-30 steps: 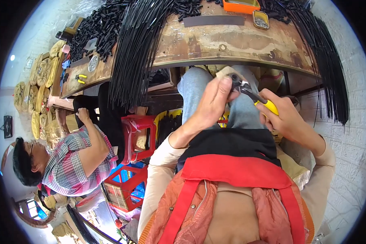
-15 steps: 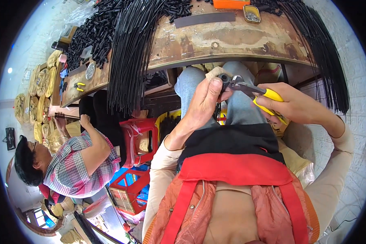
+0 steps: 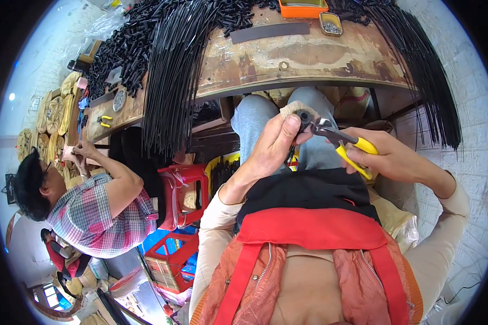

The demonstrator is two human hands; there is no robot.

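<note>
The left hand (image 3: 274, 149) pinched a small black tube piece (image 3: 302, 116) steady while the right hand (image 3: 396, 160) clamped yellow-handled pliers (image 3: 344, 143) onto it, below the worn wooden bench (image 3: 309, 57).

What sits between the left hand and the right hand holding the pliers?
In the head view, only the pliers span that gap: their metal nose meets a small dark piece pinched in the left hand, and their yellow handles run back into the right hand.

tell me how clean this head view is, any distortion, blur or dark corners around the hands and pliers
Head view: strong fisheye bend, so the workbench edge curves and a black rim cuts off the corners. Daylight is even, with no harsh glare. The left hand, right hand and yellow-handled pliers sit near centre and look fairly sharp. The person at left is stretched by the lens.
</note>
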